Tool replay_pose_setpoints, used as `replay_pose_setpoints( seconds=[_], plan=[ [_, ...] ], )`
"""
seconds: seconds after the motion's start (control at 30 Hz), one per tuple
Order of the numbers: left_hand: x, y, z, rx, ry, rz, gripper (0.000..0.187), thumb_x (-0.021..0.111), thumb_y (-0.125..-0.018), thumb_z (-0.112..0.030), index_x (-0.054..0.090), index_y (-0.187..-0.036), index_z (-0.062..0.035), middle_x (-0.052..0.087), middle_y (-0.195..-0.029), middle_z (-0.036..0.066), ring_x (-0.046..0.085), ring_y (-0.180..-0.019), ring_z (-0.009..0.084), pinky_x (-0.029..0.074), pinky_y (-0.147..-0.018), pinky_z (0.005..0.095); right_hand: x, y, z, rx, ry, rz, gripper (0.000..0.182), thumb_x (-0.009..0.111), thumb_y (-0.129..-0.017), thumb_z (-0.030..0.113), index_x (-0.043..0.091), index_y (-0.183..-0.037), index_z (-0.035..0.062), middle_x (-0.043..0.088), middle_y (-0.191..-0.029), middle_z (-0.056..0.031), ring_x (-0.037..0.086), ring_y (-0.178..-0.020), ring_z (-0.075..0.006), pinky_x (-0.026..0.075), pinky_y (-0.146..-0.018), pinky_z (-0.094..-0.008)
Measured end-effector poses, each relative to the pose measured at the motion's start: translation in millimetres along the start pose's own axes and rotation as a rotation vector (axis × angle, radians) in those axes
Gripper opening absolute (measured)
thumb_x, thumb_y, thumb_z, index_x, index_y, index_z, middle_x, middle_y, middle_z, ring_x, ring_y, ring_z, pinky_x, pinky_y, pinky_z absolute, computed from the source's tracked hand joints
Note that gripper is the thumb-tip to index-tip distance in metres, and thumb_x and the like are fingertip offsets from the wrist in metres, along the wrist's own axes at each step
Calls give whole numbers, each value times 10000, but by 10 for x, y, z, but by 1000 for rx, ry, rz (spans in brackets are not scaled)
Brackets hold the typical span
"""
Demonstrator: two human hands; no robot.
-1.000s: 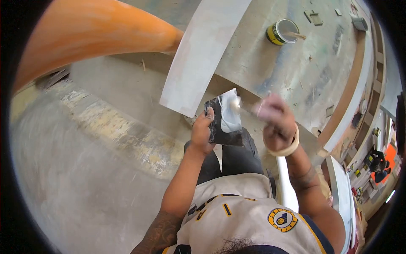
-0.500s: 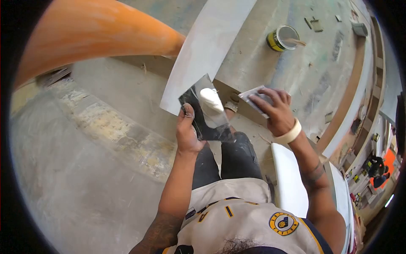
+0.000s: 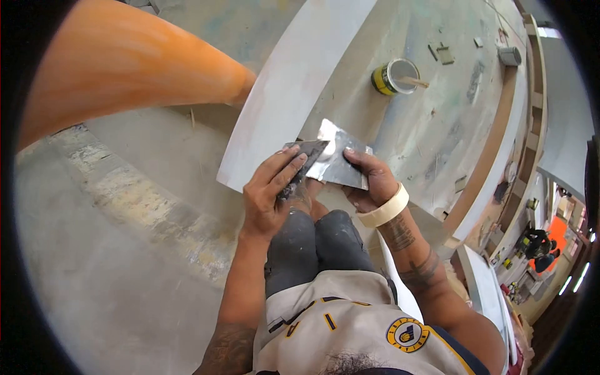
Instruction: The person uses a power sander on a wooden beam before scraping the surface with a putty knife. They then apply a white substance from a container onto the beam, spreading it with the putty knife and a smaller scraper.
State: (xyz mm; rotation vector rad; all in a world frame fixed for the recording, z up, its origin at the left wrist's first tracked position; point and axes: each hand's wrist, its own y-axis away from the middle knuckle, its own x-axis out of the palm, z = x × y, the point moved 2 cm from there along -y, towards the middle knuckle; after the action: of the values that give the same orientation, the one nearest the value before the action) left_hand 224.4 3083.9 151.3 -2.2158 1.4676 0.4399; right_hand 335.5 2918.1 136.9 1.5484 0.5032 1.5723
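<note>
My left hand (image 3: 267, 187) is closed on a dark flat spreader (image 3: 310, 150), its fingers laid over the top face. A shiny metal putty spreader (image 3: 351, 167) is gripped in my right hand (image 3: 375, 180), thumb on its upper face. White putty (image 3: 327, 130) lies on the metal sheet's upper left part. The two spreaders meet edge to edge in front of my knees, the dark one overlapping the metal one in this view. A cream ring like a tape roll (image 3: 386, 206) circles my right wrist.
A long white curved panel (image 3: 281, 94) runs away just beyond my hands, with an orange tapering form (image 3: 137, 62) to its left. An open can (image 3: 394, 76) with a wooden stick stands farther off. A curved wooden frame (image 3: 487, 162) lies at right.
My hands have come together. The left hand has turned its dark spreader over, fingers now on top. White putty, earlier a blob on the left spreader, now shows on the right one.
</note>
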Motion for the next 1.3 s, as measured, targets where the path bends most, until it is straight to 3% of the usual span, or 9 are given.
replay_pose_setpoints(
  seconds=[0.17, 0.37, 0.47, 0.57, 0.67, 0.8, 1.0, 1.17, 1.3],
  plan=[
    [-128, -130, 292, -156, -100, 110, 487, 481, -788, 165, 636, -1210, -26, 670, -1196, 153, 640, -1129, 313, 501, -955, 389, 182, -424, 845, -258, 182, -9, 268, 593, -929, 179, 620, -1129, 3, 691, -1047, -103, 673, -958, -216, 541, -866, -339],
    [-11, 207, 657, -649, 231, -148, 250, 443, -984, -3, 651, -1124, 8, 689, -1009, 65, 641, -929, 188, 493, -886, 326, -35, -2095, 2330, -792, 842, -116, 313, 646, -872, 48, 620, -1171, -39, 689, -1107, -95, 643, -983, -187, 486, -908, -312],
    [81, 643, 1074, -901, 548, -153, 230, 481, -1019, -132, 634, -1160, -32, 657, -1044, 45, 604, -952, 176, 475, -922, 331, -43, -2457, 2752, -792, 1036, -122, 303, 608, -894, 32, 599, -1182, -61, 682, -1078, -82, 643, -964, -189, 501, -899, -327],
    [190, 495, 1155, -930, 1181, -405, 271, 500, -1034, -233, 599, -1202, -44, 640, -1185, 59, 590, -1131, 189, 450, -1003, 366, 4, -2341, 2860, -809, 727, -132, 295, 617, -906, 46, 613, -1197, -1, 690, -1092, -90, 663, -983, -216, 513, -912, -360],
    [118, 169, 1117, -1035, 1357, -409, 369, 514, -1024, -275, 518, -1317, -51, 574, -1304, 75, 539, -1215, 215, 411, -1063, 427, 246, -1788, 2690, -777, 478, 81, 294, 615, -924, 83, 602, -1211, 17, 687, -1094, -93, 669, -992, -248, 527, -910, -389],
    [89, -160, 1180, -1024, 1430, -242, 589, 462, -1020, -392, 327, -1466, -33, 477, -1421, 124, 471, -1314, 313, 365, -1102, 502, -71, -1421, 2574, -641, 10, 26, 283, 559, -949, 111, 596, -1203, -7, 682, -1117, -143, 665, -993, -292, 549, -864, -397],
    [376, -204, 1423, -1155, 1665, -310, 514, 447, -1022, -353, 408, -1424, -34, 571, -1327, 129, 572, -1202, 264, 452, -1023, 440, -719, -1245, 2684, -755, -94, -46, 364, 463, -987, 158, 511, -1245, -94, 617, -1146, -212, 573, -885, -259, 505, -660, -301],
    [912, -395, 1577, -1395, 1674, -593, 424, 467, -994, -316, 506, -1299, -23, 645, -1127, 184, 672, -959, 305, 566, -813, 445, -1015, -1724, 2953, -706, -53, 18, 357, 473, -972, 156, 510, -1259, -53, 577, -1102, -144, 458, -756, -192, 422, -573, -260],
    [1435, -677, 1691, -1076, 2203, -568, 442, 442, -1001, -368, 534, -1220, 4, 664, -925, 201, 679, -708, 370, 577, -577, 468, -1382, -2264, 3255, -615, -116, 73, 320, 521, -950, 208, 535, -1199, 8, 585, -1029, -111, 464, -709, -196, 438, -550, -295]
  ],
)
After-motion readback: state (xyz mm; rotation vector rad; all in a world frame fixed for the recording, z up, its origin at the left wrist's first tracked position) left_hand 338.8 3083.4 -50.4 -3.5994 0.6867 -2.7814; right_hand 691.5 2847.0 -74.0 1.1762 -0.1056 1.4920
